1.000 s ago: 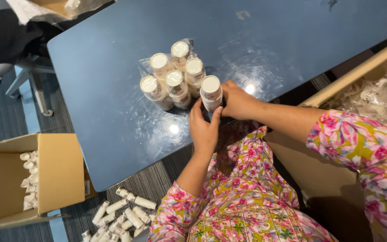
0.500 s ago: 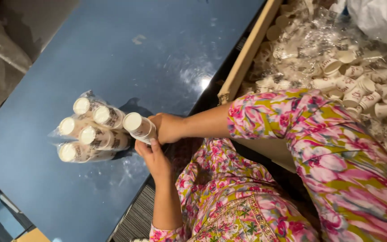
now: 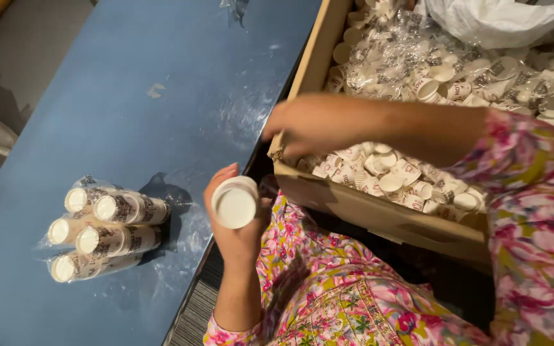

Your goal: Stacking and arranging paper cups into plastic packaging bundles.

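My left hand (image 3: 238,234) is closed around a small white-capped bottle (image 3: 235,204), held upright just off the edge of the blue table (image 3: 161,96). My right hand (image 3: 309,125) reaches over the near corner of a cardboard box (image 3: 367,211), fingers curled down among the many small white bottles (image 3: 392,179) inside. Whether it grips one is hidden. A bundle of several similar bottles in clear plastic wrap (image 3: 104,234) lies on the table to the left of my left hand.
A white plastic bag (image 3: 495,19) and crinkled clear wrap lie on the bottles at the far end of the box. Grey floor (image 3: 27,45) shows beyond the table's left side. My floral-patterned lap (image 3: 347,301) is below.
My right hand has let go of the bottle and moved right into the cardboard box. The left hand now holds the bottle alone, away from the wrapped bundle. The view has swung right.
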